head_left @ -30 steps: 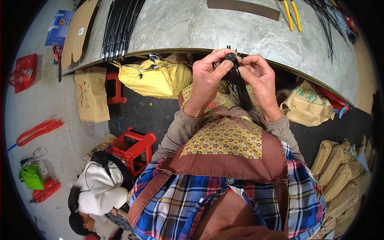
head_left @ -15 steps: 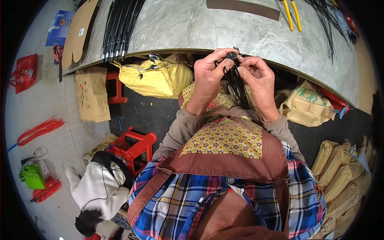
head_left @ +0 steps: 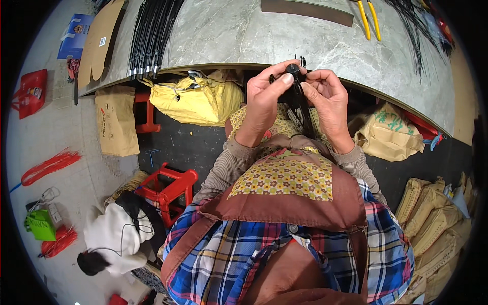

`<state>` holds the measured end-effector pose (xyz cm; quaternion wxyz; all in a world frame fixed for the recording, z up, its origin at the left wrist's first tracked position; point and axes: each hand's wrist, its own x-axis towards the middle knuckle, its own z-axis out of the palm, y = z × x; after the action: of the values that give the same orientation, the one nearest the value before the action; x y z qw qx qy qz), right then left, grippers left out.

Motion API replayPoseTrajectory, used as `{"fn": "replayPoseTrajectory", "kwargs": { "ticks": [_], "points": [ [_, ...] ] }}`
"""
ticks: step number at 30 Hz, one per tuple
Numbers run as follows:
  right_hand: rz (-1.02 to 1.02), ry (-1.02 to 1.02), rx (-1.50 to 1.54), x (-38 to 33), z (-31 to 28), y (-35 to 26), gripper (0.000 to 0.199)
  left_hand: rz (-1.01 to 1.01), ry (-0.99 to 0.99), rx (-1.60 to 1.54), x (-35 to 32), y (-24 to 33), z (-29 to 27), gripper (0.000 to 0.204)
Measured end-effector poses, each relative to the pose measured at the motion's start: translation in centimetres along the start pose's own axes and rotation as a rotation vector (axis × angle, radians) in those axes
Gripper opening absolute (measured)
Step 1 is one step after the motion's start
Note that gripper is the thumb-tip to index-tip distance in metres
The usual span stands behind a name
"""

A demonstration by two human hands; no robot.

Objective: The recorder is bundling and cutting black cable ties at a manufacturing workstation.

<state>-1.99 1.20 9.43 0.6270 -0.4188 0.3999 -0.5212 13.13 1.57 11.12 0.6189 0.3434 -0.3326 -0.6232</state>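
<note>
My left hand (head_left: 264, 94) pinches a small round black cap (head_left: 293, 68) between thumb and fingers, just off the table's front edge. From the cap a bundle of thin black strands (head_left: 304, 118) hangs toward my apron, and a few short black ends stick up beyond it. On the other side, my right hand (head_left: 330, 96) has its thumb and forefinger closed together at the strands beside the cap. What exactly lies between those right fingertips is too small to make out.
On the grey marbled table (head_left: 223, 35) lie a row of long black rods (head_left: 152, 40), a dark flat strip (head_left: 307, 12), yellow-handled pliers (head_left: 370, 20) and loose black strands (head_left: 414, 30). Below stand a yellow sack (head_left: 195, 104), paper bags (head_left: 389, 133) and a red stool (head_left: 170, 190). Another person (head_left: 119, 234) is at lower left.
The black cap now faces up more squarely in my left fingers, and the strands hang closer together. My right fingertips have moved slightly away from the cap. The other person has shifted left.
</note>
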Motion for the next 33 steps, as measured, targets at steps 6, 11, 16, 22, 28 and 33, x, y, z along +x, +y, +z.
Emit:
{"fn": "replayPoseTrajectory", "kwargs": {
  "ticks": [6,11,16,22,28,33],
  "points": [
    [-0.022,-0.011,-0.042,-0.2,0.2,-0.1,0.025,0.147,0.090,0.265,-0.7,-1.0,0.4,0.026],
    [0.016,-0.081,0.002,-0.3,-0.2,0.1,0.027,0.169,0.094,0.394,-0.9,-1.1,0.4,0.023],
    [-0.047,-0.091,-0.095,-0.9,0.1,-0.4,0.027,0.204,0.054,0.421,-1.1,-1.2,0.5,0.022],
    [-0.184,0.021,-0.231,-0.8,0.5,-1.7,0.024,0.298,0.013,0.434,-1.1,-1.7,0.9,0.020],
    [-0.241,0.033,-0.285,-0.5,-0.3,-1.3,0.020,0.304,-0.014,0.501,-1.1,-1.6,1.0,0.018],
    [-0.201,0.002,-0.228,-0.5,-0.5,-1.9,0.017,0.272,0.000,0.428,-1.1,-1.8,1.1,0.018]
  ]
}}
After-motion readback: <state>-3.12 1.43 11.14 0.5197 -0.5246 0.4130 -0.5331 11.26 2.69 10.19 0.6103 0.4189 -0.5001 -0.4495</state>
